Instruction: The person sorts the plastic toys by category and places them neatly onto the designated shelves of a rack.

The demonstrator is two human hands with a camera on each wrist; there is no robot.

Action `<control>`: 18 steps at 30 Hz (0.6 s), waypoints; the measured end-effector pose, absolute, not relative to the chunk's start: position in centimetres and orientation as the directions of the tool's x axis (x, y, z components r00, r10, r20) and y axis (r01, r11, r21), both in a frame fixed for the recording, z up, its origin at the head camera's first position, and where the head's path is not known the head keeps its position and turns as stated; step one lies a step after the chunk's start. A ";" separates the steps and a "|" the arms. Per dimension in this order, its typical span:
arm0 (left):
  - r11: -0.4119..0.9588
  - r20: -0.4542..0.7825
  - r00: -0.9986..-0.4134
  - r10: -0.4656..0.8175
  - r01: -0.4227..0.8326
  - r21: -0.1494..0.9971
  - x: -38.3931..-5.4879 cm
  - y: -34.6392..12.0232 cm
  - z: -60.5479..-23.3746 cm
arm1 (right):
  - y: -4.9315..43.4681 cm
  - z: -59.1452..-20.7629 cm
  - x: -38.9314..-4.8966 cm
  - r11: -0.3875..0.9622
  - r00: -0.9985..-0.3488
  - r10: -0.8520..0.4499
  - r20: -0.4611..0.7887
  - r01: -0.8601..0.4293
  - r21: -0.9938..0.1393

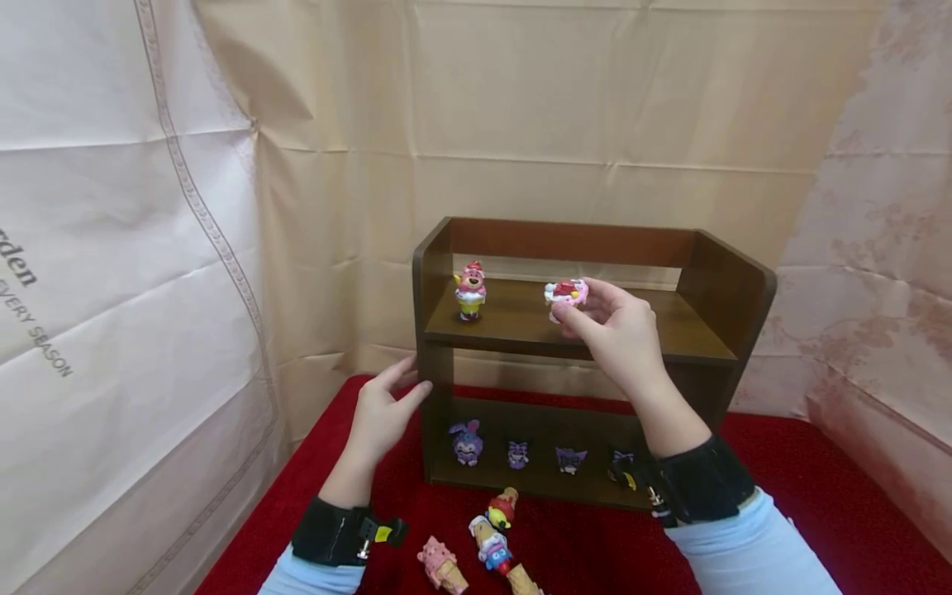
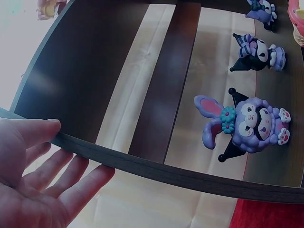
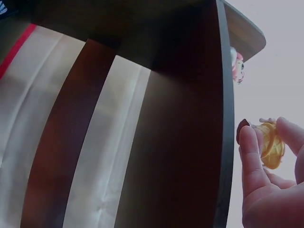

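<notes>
My right hand (image 1: 621, 335) pinches a small figurine (image 1: 567, 292) between thumb and fingers, above the upper board of a brown two-tier shelf (image 1: 513, 335). The figurine shows pink, white and red in the head view. From the right wrist it shows a yellow waffle-like part (image 3: 272, 145). A pink bear figurine (image 1: 470, 291) in a yellow cup stands at the upper board's left end. At the shelf's left side panel (image 2: 156, 170), my left hand (image 1: 381, 417) rests with fingers extended along the outside and the thumb by the front edge.
On the lower board stand several purple figurines, including a rabbit-eared one (image 1: 466, 443) and a dark-eared one (image 1: 570, 459). Ice-cream-cone figurines lie on the red cloth (image 1: 402, 504) in front, among them a pink one (image 1: 442, 565). A beige curtain (image 1: 521, 107) hangs behind.
</notes>
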State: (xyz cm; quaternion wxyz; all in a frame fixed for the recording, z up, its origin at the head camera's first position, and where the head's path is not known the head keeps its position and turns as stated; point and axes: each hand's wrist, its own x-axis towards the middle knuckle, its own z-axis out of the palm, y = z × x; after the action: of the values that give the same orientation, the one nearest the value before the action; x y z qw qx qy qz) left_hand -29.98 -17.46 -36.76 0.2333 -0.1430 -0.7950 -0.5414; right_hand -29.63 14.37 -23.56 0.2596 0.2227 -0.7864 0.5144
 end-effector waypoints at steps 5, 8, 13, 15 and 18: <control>0.370 0.522 -0.853 -0.027 0.476 0.798 -29.7 -17.4 -36.6 | 14.3 -23.2 -30.2 0.404 -0.777 -0.098 0.622 -0.602 -0.689; 0.368 0.519 -0.854 -0.029 0.474 0.800 -29.7 -17.4 -36.7 | 14.0 -23.0 -30.6 0.413 -0.791 -0.104 0.603 -0.586 -0.697; 0.369 0.518 -0.855 -0.029 0.472 0.800 -29.8 -17.5 -36.8 | 13.5 -22.5 -31.3 0.418 -0.811 -0.119 0.573 -0.565 -0.712; 0.369 0.519 -0.854 -0.028 0.474 0.799 -29.8 -17.5 -36.8 | 13.3 -22.4 -31.7 0.411 -0.821 -0.125 0.557 -0.554 -0.724; 0.365 0.517 -0.855 -0.029 0.473 0.802 -29.8 -17.5 -36.7 | 13.0 -22.2 -32.1 0.406 -0.838 -0.137 0.528 -0.534 -0.742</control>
State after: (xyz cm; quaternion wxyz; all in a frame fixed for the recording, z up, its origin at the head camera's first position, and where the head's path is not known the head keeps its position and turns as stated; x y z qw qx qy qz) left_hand -29.78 -17.49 -36.72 0.2300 -0.1396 -0.7936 -0.5457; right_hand -32.09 12.95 -22.17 0.1967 0.2056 -0.8151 0.5046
